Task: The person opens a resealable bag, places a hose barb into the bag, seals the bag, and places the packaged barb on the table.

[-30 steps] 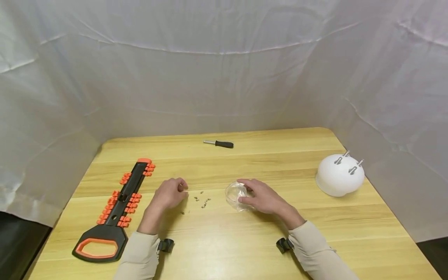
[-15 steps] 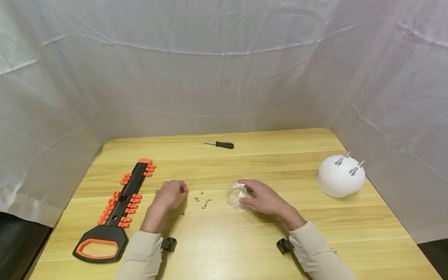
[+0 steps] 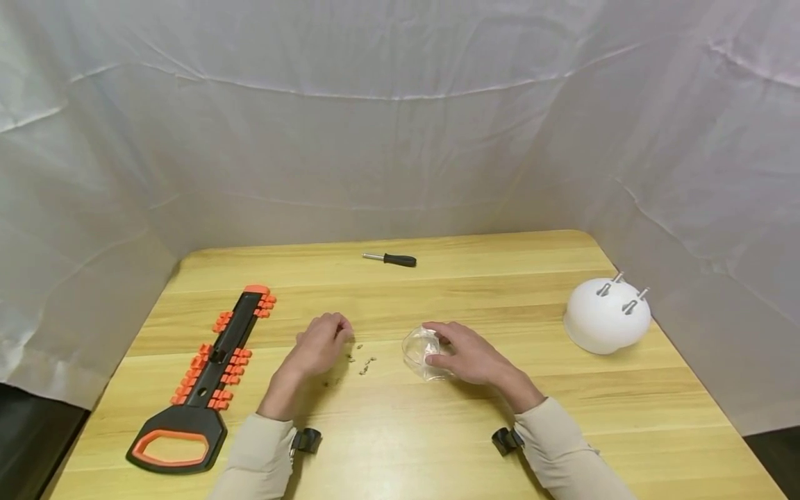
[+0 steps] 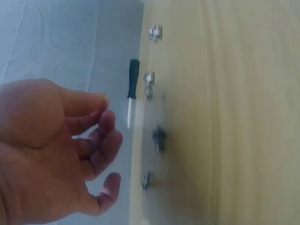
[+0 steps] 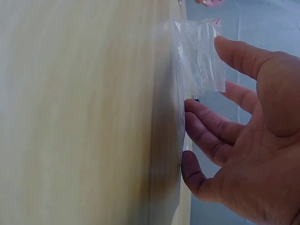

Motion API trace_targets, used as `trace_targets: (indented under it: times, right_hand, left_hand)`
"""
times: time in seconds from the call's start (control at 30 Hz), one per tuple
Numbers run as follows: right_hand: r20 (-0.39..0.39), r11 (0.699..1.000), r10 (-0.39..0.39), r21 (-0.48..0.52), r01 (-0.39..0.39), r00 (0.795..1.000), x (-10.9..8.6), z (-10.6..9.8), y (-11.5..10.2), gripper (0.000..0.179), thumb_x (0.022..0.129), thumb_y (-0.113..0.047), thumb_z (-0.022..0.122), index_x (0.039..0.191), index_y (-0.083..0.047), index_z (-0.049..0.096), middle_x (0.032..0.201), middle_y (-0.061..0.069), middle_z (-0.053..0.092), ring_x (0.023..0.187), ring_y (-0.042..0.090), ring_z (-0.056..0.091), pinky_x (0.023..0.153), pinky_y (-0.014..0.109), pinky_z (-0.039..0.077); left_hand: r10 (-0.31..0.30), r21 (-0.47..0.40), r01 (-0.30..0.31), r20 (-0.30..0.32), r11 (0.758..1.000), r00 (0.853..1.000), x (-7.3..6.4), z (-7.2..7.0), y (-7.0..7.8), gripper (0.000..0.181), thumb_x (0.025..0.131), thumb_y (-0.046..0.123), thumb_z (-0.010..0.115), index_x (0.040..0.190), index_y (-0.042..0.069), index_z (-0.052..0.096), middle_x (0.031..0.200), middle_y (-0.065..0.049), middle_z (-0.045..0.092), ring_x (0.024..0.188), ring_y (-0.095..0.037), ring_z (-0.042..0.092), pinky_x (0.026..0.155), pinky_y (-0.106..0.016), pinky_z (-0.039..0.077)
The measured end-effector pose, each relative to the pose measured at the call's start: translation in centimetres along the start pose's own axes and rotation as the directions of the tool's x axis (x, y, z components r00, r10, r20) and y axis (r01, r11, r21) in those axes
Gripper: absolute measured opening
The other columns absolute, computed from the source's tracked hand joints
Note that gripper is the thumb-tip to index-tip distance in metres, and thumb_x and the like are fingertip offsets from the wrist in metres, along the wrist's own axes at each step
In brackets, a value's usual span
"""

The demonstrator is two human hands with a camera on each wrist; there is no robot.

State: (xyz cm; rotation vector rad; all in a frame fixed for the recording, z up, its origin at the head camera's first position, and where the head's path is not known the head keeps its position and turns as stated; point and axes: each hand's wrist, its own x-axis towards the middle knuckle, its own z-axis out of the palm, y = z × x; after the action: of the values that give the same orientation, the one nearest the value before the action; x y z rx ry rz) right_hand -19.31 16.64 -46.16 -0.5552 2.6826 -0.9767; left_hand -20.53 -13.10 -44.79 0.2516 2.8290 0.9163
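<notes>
My left hand [image 3: 321,345] is above the table, thumb and forefinger pinched together. A tiny speck of a small metal part [image 4: 104,95] shows at the fingertips in the left wrist view; most of it is hidden. Several more small silvery metal pieces [image 3: 364,370] lie scattered just right of and below this hand. To their right, my right hand [image 3: 469,355] holds a clear plastic bag [image 5: 199,56], thumb at its edge and forefinger behind it. The bag's wide, rounded part [image 3: 414,347] rests on the wood, its mouth held up off the table.
A black rack with orange clips [image 3: 228,330] and a looped handle lies at the left. A black-handled screwdriver [image 3: 400,260] is at the back. On the right stands a white rounded object [image 3: 606,319] with metal pins on top. Pale curtains [image 3: 394,153] surround the table.
My left thumb and forefinger have closed together at the table, and the hand has then moved right and slightly up, toward the bag. The right hand and bag have stayed put.
</notes>
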Motion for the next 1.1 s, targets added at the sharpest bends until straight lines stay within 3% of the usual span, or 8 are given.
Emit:
trace_targets:
  times: [0.3,0.67,0.9,1.1]
  right_hand:
    - [-0.006,1.0,0.004,-0.012,-0.004,1.0,0.0,0.2,-0.1,0.06,0.088,-0.036,0.07,0.143,-0.026,0.047,0.116,0.001,0.06,0.109,0.017,0.055,0.097,0.044,0.044]
    - [-0.013,1.0,0.016,-0.017,-0.017,1.0,0.2,0.2,-0.1,0.059,0.088,-0.034,0.07,0.142,-0.026,0.047,0.119,0.001,0.06,0.109,0.017,0.055,0.095,0.043,0.046]
    - [-0.011,1.0,0.007,-0.016,-0.008,1.0,0.1,0.2,-0.1,0.058,0.089,-0.035,0.069,0.142,-0.027,0.047,0.116,0.0,0.06,0.106,0.015,0.054,0.09,0.041,0.046]
    - [-0.012,1.0,0.001,-0.02,-0.001,1.0,0.0,0.2,0.0,0.058,0.089,-0.036,0.068,0.143,-0.028,0.046,0.116,-0.001,0.059,0.106,0.015,0.054,0.09,0.04,0.046]
  left_hand:
    - [0.108,-0.078,-0.111,-0.03,0.991,0.994,0.4,1.3,3.0,0.019,0.103,0.023,0.046,0.104,0.009,0.059,0.093,0.001,0.056,0.091,-0.02,0.049,0.086,-0.048,0.035]
    - [0.223,-0.009,-0.223,-0.027,0.975,0.975,0.9,3.7,5.4,0.011,0.1,0.024,0.053,0.098,0.017,0.061,0.097,0.004,0.057,0.098,-0.019,0.051,0.085,-0.047,0.039]
    - [0.272,0.034,-0.272,0.006,0.962,0.962,0.9,4.6,6.4,0.01,0.098,0.024,0.056,0.102,0.017,0.063,0.109,0.0,0.058,0.103,-0.021,0.049,0.085,-0.043,0.038]
    - [0.304,0.108,-0.307,0.043,0.945,0.952,1.0,5.2,6.9,0.009,0.098,0.023,0.057,0.1,0.019,0.064,0.106,0.0,0.056,0.098,-0.019,0.048,0.078,-0.037,0.037]
